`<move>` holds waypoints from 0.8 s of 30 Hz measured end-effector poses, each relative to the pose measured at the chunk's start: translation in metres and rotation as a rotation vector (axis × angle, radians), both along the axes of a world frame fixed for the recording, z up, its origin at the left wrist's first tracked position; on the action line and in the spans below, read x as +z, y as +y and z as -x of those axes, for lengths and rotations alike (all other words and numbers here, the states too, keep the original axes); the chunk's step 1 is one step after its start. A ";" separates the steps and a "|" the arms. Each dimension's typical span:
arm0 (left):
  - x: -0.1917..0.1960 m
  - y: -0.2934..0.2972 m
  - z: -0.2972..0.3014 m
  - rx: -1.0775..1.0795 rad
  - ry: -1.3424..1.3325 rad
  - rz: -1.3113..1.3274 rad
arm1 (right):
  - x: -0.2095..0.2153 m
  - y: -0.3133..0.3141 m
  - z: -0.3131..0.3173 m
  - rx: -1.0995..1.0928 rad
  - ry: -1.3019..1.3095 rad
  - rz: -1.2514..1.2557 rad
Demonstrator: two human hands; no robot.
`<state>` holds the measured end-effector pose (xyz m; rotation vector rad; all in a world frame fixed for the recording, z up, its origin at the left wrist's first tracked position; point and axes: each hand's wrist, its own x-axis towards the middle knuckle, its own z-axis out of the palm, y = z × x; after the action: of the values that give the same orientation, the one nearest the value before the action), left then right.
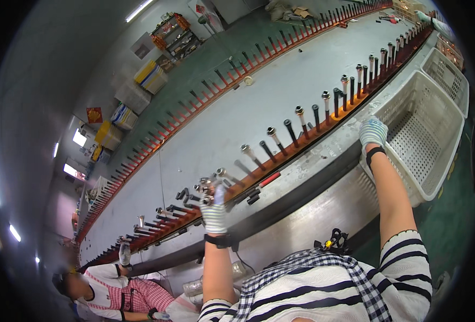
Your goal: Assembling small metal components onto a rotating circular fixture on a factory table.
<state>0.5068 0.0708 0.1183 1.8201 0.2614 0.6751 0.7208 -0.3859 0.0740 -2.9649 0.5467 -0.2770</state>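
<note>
My left hand (214, 213), in a striped knit glove, is closed on a cluster of shiny chrome metal fittings (205, 189), just over a row of posts. Motion blurs the fittings a little. Beside it stands a post (222, 172) topped with a fitting. My right hand (373, 133), gloved alike, is bent round the near-left rim of a white plastic crate (446, 161); its fingertips are partly hidden. Along the curved rail, bare black-tipped posts (291, 130) alternate with posts carrying chrome fittings (326, 99).
Loose black pieces (184, 195) and a red-and-black rod (268, 180) lie near my left hand. A second crate (447, 75) stands behind the first. A co-worker (114, 290) sits at the lower left; another's gloved hand (424, 17) shows at the far right.
</note>
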 end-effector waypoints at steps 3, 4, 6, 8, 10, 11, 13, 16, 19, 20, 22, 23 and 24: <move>-0.045 0.022 -0.017 0.050 0.100 0.013 | -0.002 0.006 -0.002 0.019 -0.004 0.000; -0.050 0.031 -0.024 0.008 0.134 0.100 | -0.004 0.004 -0.002 0.004 -0.008 -0.009; -0.057 0.050 -0.026 0.038 0.144 0.280 | 0.000 0.005 0.000 0.003 0.006 -0.014; -0.056 0.072 -0.026 0.027 0.054 0.237 | -0.004 0.003 -0.003 0.008 0.016 -0.015; -0.036 0.085 -0.028 0.112 -0.214 0.402 | -0.005 0.004 -0.005 0.015 0.003 0.002; -0.028 0.082 -0.021 0.163 -0.343 0.488 | -0.007 0.003 -0.004 0.039 -0.006 0.026; 0.029 0.022 -0.015 0.107 -0.220 -0.200 | -0.012 -0.009 -0.002 0.011 -0.029 0.029; 0.020 -0.004 -0.016 -0.098 -0.206 -0.071 | -0.004 -0.004 -0.001 0.002 -0.024 -0.003; -0.037 0.012 -0.027 -0.178 -0.028 -0.329 | -0.007 0.006 -0.005 0.022 -0.017 0.039; -0.039 0.009 -0.033 -0.190 -0.031 -0.325 | -0.005 0.005 -0.003 0.002 0.004 0.040; -0.040 0.004 -0.042 -0.220 0.147 -0.004 | -0.004 0.004 -0.001 -0.008 0.010 0.023; -0.036 0.003 -0.043 -0.242 0.122 0.047 | -0.007 -0.001 0.000 -0.017 0.020 0.004; -0.042 0.017 -0.038 -0.191 0.068 -0.009 | -0.008 0.000 0.000 0.005 0.009 -0.002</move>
<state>0.5451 0.0876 0.0765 1.8506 0.1274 0.4826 0.7212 -0.3864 0.0663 -2.9667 0.5403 -0.2621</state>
